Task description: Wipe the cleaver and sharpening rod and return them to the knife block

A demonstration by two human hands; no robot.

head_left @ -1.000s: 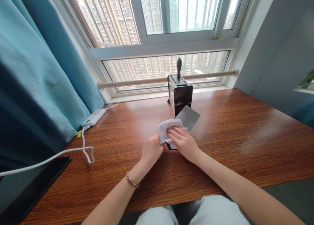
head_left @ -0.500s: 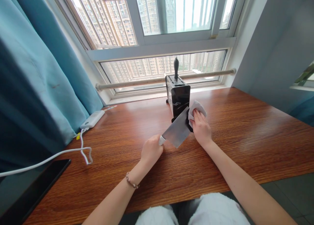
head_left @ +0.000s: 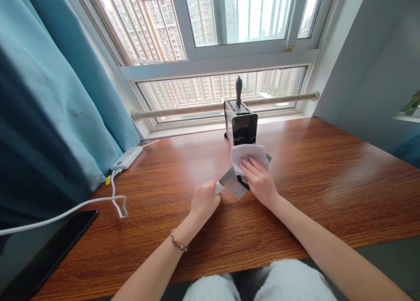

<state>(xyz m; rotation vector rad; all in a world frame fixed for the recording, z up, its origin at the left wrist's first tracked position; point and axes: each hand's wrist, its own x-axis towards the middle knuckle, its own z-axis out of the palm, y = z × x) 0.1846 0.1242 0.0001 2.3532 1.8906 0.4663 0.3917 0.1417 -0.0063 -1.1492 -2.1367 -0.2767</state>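
Note:
My left hand (head_left: 206, 201) is closed around the white handle of a cleaver (head_left: 231, 181), holding it over the table. The broad steel blade points right, partly covered by a white cloth (head_left: 249, 154). My right hand (head_left: 257, 176) presses that cloth against the blade, fingers laid across it. A black shape (head_left: 243, 183) shows at the cloth's lower edge, and I cannot make out what it is. Just behind the blade stands a black knife block (head_left: 244, 128) with one black handle (head_left: 239, 91) sticking up from its top.
The brown wooden table (head_left: 164, 231) reaches to the window sill. At left lie a white power strip (head_left: 127, 158), its white cable (head_left: 82, 209) and a dark flat screen (head_left: 55, 248). A blue curtain (head_left: 65, 82) hangs beside them. A rail (head_left: 183, 111) crosses the window.
My right hand has slid the cloth leftward from the blade's far end onto its middle, and the cloth now lies spread out flatter. My left hand still holds the cleaver in about the same place.

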